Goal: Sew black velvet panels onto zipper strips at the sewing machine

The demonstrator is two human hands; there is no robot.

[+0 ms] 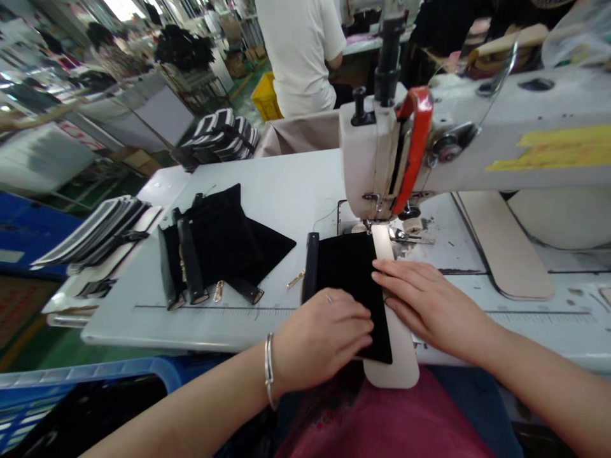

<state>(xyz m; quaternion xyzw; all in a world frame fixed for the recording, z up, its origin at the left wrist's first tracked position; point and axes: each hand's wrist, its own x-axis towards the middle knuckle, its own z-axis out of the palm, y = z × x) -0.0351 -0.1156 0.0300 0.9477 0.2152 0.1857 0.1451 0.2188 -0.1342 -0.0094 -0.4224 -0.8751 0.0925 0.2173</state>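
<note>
Two hands on black piece (351,267) and pale panel (401,346), at sewing machine (370,152)

Clock read from the black piece, 12 pointing away from the wearer. The piece lies on the white table (291,184), its right side overlapping the long pale panel. Far ends of both sit right by the machine's presser foot; needle contact too small to tell. Panel's rounded near end juts past the table edge, toward 5.

Left hand (327,337), bangle (270,369) at the wrist: palm down on the piece's near part, at 7, fingers loosely bent. Thumb hidden; cannot tell whether it grips.

Right hand (420,296), at 4: flat and unclenched, laid across the panel, fingertips at the black edge.

Dark strip (311,264) along the piece's 9 o'clock side; gold zipper pull (296,278) just beside it. Heap of black pieces (214,238) between 9 and 10, similar strips showing. More pale panels (506,248) stacked between 2 and 3. Machine head at 12, red lever-like part (416,146) on its front.

Further out: black-and-white stack (224,137) between 10 and 11; person in white shirt (300,57) just short of 12; yellow crate (267,98) at 11; blue basket (138,367) at 8, dark goods inside.
</note>
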